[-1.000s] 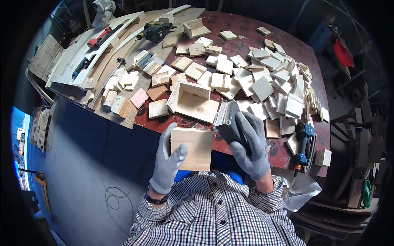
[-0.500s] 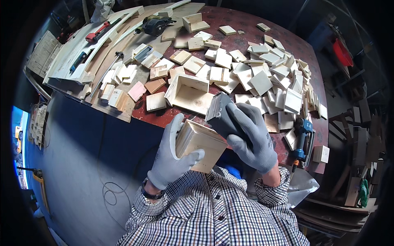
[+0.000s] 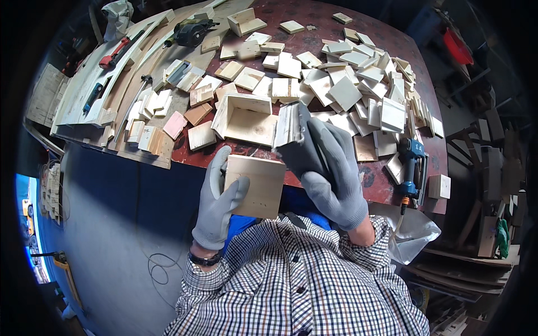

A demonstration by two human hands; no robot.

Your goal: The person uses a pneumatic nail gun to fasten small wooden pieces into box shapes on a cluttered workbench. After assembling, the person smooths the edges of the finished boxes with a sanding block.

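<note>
Tilted flat again, the box (image 3: pixel 255 186) sits off the table's (image 3: pixel 291 154) near edge, my left hand (image 3: pixel 217 206) clamping its side, right hand (image 3: pixel 329 168) gripping a sanding block (image 3: pixel 290 126); light, stiff wood, best held by its walls.

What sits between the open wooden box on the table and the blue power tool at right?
In the head view: the right hand gripping a sanding block, plus loose wooden squares, between open box and blue tool.
</note>
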